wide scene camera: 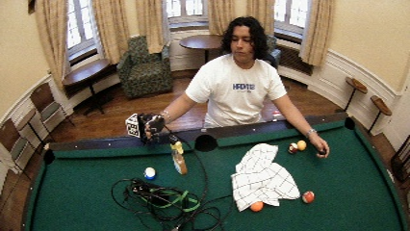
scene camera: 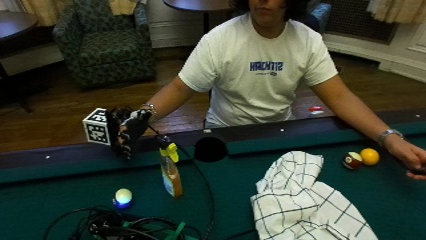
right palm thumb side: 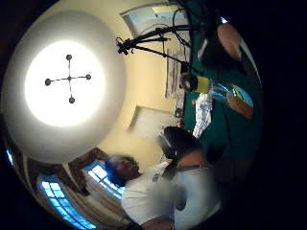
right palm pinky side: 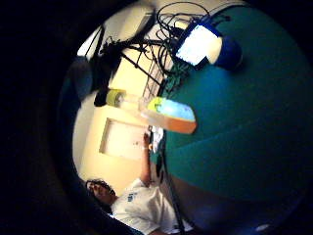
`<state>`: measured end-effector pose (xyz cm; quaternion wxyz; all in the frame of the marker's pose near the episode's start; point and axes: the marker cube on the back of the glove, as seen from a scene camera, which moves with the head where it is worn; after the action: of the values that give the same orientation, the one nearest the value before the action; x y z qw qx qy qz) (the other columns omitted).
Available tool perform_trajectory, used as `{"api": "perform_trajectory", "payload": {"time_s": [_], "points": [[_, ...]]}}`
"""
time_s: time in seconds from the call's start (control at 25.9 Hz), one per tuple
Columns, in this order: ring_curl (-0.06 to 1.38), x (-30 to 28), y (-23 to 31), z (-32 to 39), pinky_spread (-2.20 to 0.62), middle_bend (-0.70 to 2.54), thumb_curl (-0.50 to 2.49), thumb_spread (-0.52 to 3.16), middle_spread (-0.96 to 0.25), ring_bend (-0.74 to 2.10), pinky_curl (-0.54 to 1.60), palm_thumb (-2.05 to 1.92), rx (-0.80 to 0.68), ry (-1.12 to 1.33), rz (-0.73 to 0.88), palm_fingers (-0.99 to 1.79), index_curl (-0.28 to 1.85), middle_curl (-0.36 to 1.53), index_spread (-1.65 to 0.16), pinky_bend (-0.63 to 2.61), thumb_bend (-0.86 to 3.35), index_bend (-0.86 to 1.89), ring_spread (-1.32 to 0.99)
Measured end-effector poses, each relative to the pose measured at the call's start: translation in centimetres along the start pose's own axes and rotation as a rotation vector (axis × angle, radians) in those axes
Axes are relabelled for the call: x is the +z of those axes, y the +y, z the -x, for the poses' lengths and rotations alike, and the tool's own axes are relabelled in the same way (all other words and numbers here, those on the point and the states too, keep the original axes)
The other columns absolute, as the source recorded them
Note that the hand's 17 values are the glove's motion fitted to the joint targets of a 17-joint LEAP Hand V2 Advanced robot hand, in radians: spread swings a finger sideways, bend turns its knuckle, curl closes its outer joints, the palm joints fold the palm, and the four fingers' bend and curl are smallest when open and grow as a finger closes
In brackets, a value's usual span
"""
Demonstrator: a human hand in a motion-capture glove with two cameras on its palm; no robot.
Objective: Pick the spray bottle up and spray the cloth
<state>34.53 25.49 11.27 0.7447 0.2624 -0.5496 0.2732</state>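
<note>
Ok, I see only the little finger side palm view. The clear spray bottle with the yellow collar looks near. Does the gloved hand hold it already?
Observer: No. The black-gloved right hand hangs at the table's near edge with its fingers relaxed. It is apart from the clear spray bottle with the yellow collar, which stands upright on the green felt.
Operator: And where is the cloth?
Observer: The white checked cloth lies crumpled on the felt, on the bottle's far side from that hand, not touching the bottle.
Operator: Is the other hand busy?
Observer: The bare left hand rests on the felt beside a yellow billiard ball.
</note>
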Motion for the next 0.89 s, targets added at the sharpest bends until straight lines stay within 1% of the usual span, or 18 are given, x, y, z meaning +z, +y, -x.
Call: {"api": "perform_trajectory", "payload": {"time_s": [0.08,0.12,0.15,0.27,0.43,0.46,0.54,0.7,0.89], "points": [[0.52,0.4,-0.1,-0.4,-0.05,0.51,0.46,0.83,-0.19,0.66,0.54,0.7,0.02,0.021,0.045,0.43,0.48,0.53,-0.32,0.47,-0.07,0.48,-0.17],[0.52,0.6,-0.2,-0.6,-0.01,0.49,0.45,0.84,-0.17,0.62,0.55,0.69,0.024,0.03,0.068,0.32,0.49,0.53,-0.33,0.46,-0.07,0.48,-0.15],[0.5,0.9,-0.4,-0.7,0.01,0.46,0.44,0.84,-0.16,0.57,0.54,0.67,0.026,0.037,0.09,0.23,0.49,0.51,-0.34,0.46,-0.06,0.46,-0.14],[0.44,1.7,-0.9,-0.8,0.07,0.43,0.43,0.84,-0.14,0.46,0.47,0.65,0.027,0.061,0.137,0.14,0.43,0.48,-0.36,0.43,-0.06,0.33,-0.12],[0.36,3.5,-1.9,-0.9,0.12,0.37,0.41,0.84,-0.12,0.41,0.39,0.65,0.039,0.088,0.192,0.19,0.36,0.43,-0.38,0.38,-0.04,0.23,-0.11],[0.36,4.1,-2.2,-1.0,0.12,0.39,0.41,0.84,-0.13,0.45,0.37,0.65,0.041,0.087,0.207,0.3,0.36,0.43,-0.38,0.34,-0.04,0.23,-0.11],[0.32,5.1,-2.6,-1.1,0.13,0.38,0.41,0.84,-0.14,0.43,0.34,0.65,0.043,0.08,0.229,0.36,0.33,0.42,-0.39,0.29,-0.03,0.2,-0.12],[0.33,6.7,-3.6,-1.3,0.15,0.35,0.4,0.84,-0.14,0.42,0.34,0.66,0.052,0.051,0.25,0.38,0.33,0.41,-0.4,0.26,-0.03,0.17,-0.12],[0.33,8.3,-4.6,-1.8,0.12,0.33,0.4,0.83,-0.15,0.43,0.33,0.69,0.065,-0.015,0.265,0.48,0.32,0.39,-0.39,0.24,-0.02,0.15,-0.13]]}}
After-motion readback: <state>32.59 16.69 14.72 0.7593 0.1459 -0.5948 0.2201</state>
